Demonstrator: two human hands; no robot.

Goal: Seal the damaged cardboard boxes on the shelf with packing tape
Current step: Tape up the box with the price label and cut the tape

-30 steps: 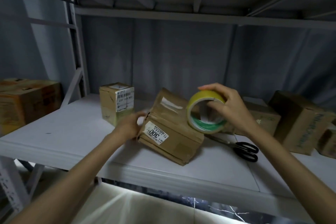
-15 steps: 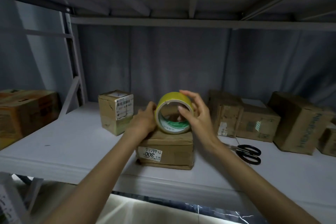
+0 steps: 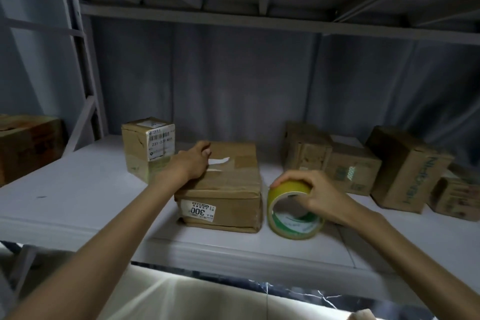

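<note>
box (image 3: 220, 184): flat on the shelf (image 3: 78, 189) near its front edge, "300" label facing out, torn white patch on top.
left hand (image 3: 193, 162): fingers loosely bent, resting on the box top at its left rear; pins it, no real grip.
right hand (image 3: 310, 193): fingers curled over the top of the tape (image 3: 292, 212), holding it.
tape: on edge, standing on the shelf just right of the box, hole facing out.
free end: can't see it; no strip pulled yet, I'd say.
risk 1: roll tips or rolls toward the shelf edge if released.
risk 2: hand-only hold lets the box slide when tape gets pulled, so the strip lands crooked.
risk 3: crumpled top may leave gaps under the tape.
others: more boxes (image 3: 350, 169) behind right, one (image 3: 148, 147) behind left.
</note>
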